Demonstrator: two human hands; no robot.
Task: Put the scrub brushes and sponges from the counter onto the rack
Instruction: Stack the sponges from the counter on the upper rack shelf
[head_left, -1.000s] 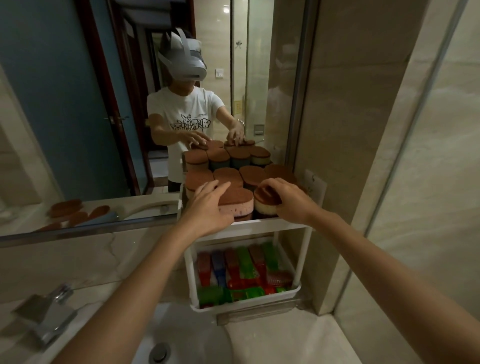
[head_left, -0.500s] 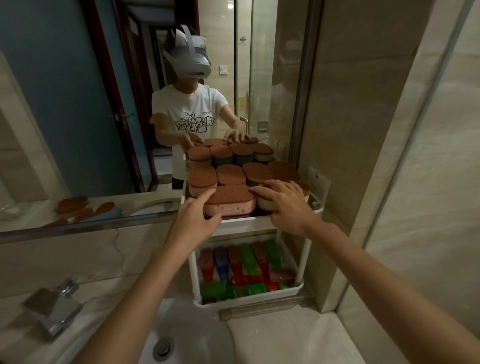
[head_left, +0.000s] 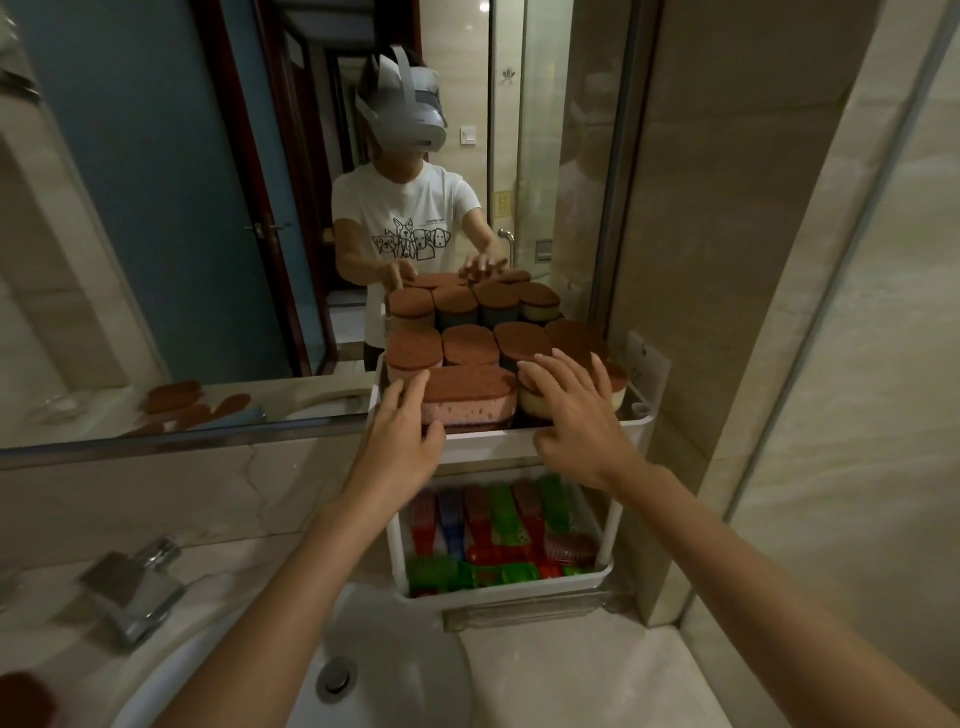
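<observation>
Both hands are working at the top shelf of the white rack, settling sponges into place. The left hand is lying open with fingers spread, its fingertips touching the left end of the pink sponge that lies flat along the front edge; it is not gripping anything. The right hand is also lying open, palm down and fingers fanned over a cream sponge at the front right corner — pressing or steadying, not holding. Behind them more sponges are standing in a row, and the brushes are filling the lower shelf. More sponges are showing in the mirror, apparently on the counter, so the job is likely not finished. The next move is probably calling for both hands to lift clear and reach left for those.
</observation>
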